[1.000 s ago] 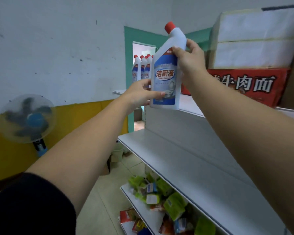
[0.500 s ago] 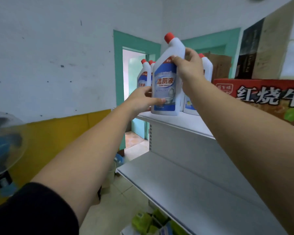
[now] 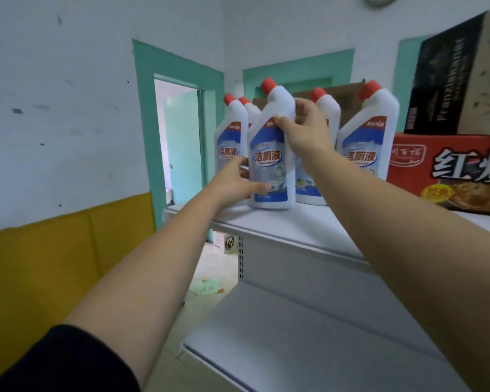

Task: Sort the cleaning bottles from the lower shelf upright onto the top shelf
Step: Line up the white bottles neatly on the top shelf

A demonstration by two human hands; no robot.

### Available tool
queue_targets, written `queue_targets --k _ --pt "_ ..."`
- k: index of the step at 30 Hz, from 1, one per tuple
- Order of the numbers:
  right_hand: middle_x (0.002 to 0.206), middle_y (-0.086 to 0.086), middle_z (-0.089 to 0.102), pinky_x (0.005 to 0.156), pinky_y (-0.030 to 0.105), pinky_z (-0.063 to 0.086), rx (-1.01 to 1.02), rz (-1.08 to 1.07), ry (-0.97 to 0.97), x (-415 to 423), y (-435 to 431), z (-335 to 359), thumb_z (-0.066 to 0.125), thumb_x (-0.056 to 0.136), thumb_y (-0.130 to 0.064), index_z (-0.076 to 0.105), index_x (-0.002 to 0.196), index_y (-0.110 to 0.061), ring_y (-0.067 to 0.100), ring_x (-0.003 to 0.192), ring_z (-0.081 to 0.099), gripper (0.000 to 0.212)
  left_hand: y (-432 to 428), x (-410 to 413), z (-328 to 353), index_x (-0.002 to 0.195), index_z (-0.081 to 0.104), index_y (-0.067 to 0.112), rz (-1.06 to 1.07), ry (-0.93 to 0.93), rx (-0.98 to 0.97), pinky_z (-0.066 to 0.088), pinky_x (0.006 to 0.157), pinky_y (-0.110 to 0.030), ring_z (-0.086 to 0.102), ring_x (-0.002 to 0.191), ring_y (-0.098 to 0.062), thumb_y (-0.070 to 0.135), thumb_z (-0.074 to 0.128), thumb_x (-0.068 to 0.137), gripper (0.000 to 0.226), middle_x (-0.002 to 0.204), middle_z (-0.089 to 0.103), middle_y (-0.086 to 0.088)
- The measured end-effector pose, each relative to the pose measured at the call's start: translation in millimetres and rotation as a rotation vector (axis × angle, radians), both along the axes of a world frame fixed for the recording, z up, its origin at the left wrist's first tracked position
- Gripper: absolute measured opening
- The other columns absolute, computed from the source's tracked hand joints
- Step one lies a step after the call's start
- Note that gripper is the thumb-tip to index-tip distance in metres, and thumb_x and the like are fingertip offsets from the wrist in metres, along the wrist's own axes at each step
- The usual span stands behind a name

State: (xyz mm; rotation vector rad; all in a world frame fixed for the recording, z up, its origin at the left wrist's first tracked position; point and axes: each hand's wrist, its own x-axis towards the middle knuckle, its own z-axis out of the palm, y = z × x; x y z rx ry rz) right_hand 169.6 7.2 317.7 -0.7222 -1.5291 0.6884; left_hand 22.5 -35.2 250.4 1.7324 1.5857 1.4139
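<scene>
White rigid plastic fills the right hand (image 3: 304, 132), curled round the shoulder of a red-capped cleaner bottle (image 3: 268, 159); the left hand (image 3: 236, 183) pinches its lower side. It stands upright on the grey top shelf (image 3: 294, 227) among matching bottles (image 3: 365, 148). Probably liquid-heavy, slick: shoulder grip suits.

A black sleeve (image 3: 60, 360) covers the upper arm well back from the left hand (image 3: 235, 183); the forearm (image 3: 164, 250) between is bare. Behind the right hand (image 3: 306, 131), the arm (image 3: 393, 222) is bare.
</scene>
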Motion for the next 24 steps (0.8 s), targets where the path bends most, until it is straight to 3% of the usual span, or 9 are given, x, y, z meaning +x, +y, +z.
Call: queue_targets --k 3,6,10,12,17,24 --pt "0.124 0.002 0.064 0.083 0.027 0.060 0.017 -0.096 -0.001 -3 4 -11 0.064 0.097 -0.026 0.048 0.138 -0.020 0.016 0.106 0.065 0.044 13 -7 -9 0.127 0.057 0.020 -0.038 0.031 0.035 0.057 0.090 -0.035 0.066 0.103 -0.013 0.024 0.087 0.077 0.059 0.115 0.067 0.006" --pt "0.119 0.003 0.068 0.085 0.036 0.061 0.036 -0.156 -0.073 -3 2 -22 0.069 0.094 -0.029 0.044 0.145 -0.025 0.016 0.103 0.068 0.057 18 -15 -9 0.126 0.060 0.021 -0.087 0.088 0.076 0.050 0.073 -0.018 0.063 0.092 -0.001 0.025 0.084 0.080 0.052 0.101 0.065 0.015" --pt "0.120 -0.002 0.067 0.088 0.039 0.059 0.001 -0.234 -0.303 -3 -6 -37 0.076 0.088 -0.024 0.039 0.149 -0.027 0.014 0.103 0.066 0.071 26 -22 -14 0.123 0.065 0.021 -0.052 0.139 0.132 0.054 0.079 -0.027 0.065 0.092 -0.008 0.031 0.083 0.080 0.047 0.099 0.067 0.010" --pt "0.125 0.000 0.065 0.092 0.043 0.057 -0.063 -0.267 -0.375 -3 -11 -39 0.076 0.088 -0.022 0.038 0.148 -0.026 0.016 0.107 0.065 0.070 30 -24 -14 0.121 0.065 0.020 -0.032 0.156 0.143 0.051 0.075 -0.024 0.065 0.094 -0.011 0.034 0.083 0.080 0.047 0.102 0.067 0.009" --pt "0.128 0.004 0.064 0.092 0.052 0.058 -0.126 -0.367 -0.397 -18 -12 -38 0.076 0.088 -0.019 0.042 0.142 -0.023 0.026 0.115 0.065 0.064 39 -31 -9 0.119 0.065 0.018 -0.022 0.205 0.122 0.057 0.088 -0.039 0.067 0.098 -0.019 0.036 0.083 0.080 0.046 0.109 0.070 0.002" --pt "0.125 0.001 0.065 0.094 0.049 0.057 -0.107 -0.451 -0.341 -33 -3 -50 0.076 0.088 -0.026 0.048 0.137 -0.020 0.021 0.113 0.065 0.057 46 -36 -11 0.120 0.066 0.014 0.038 0.240 0.167 0.052 0.084 -0.033 0.066 0.101 -0.021 0.036 0.081 0.082 0.046 0.112 0.069 -0.001"
